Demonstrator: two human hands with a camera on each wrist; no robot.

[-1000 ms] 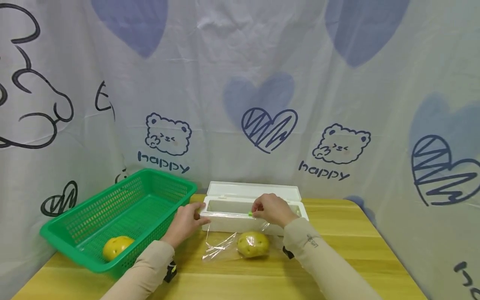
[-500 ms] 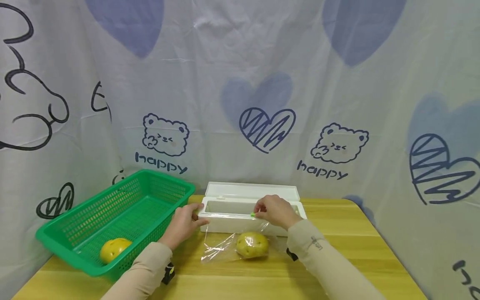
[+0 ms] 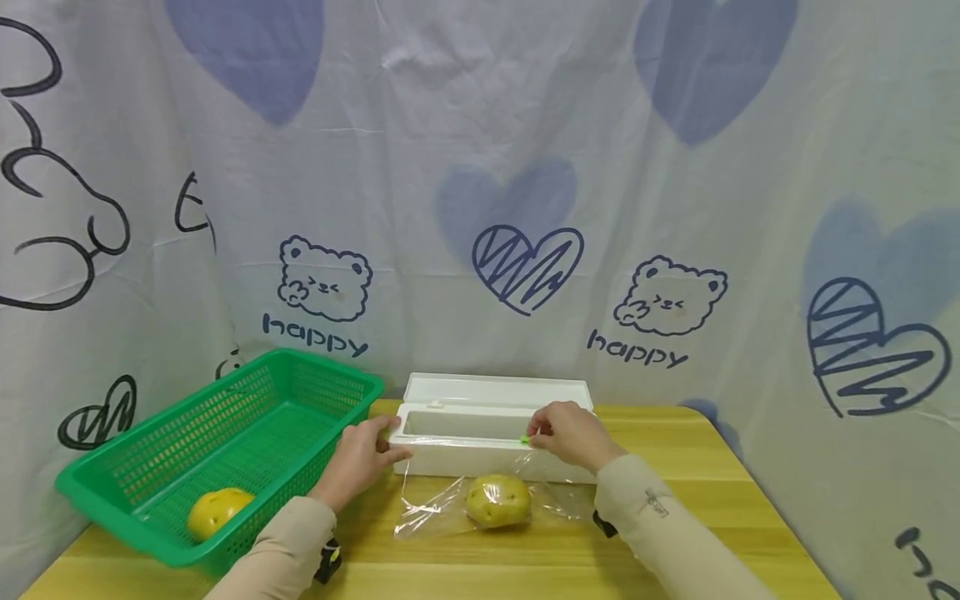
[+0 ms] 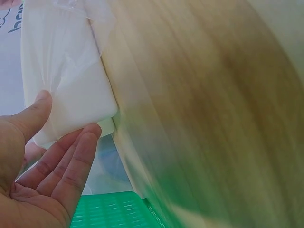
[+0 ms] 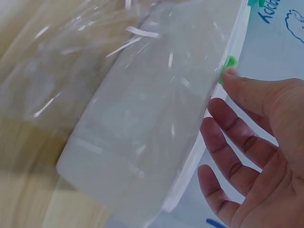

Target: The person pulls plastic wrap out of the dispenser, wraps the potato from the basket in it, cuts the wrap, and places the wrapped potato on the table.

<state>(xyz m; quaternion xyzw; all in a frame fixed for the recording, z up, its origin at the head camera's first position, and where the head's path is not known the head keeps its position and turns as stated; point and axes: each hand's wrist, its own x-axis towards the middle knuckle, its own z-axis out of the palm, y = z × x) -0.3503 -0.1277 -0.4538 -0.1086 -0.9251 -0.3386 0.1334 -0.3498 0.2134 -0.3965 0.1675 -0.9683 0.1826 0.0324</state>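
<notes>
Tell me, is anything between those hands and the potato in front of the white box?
Yes: clear plastic film lies over the potato and reaches up to the white box. The left hand grips the box's end and the right hand pinches a green tab; neither touches the potato.

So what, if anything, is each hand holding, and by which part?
The left hand grips the white cling-film dispenser by its left end. The right hand pinches the green slider by its right side.

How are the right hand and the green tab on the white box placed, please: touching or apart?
Touching: the right wrist view shows the right hand with its thumb tip against the green tab, no gap showing.
</notes>
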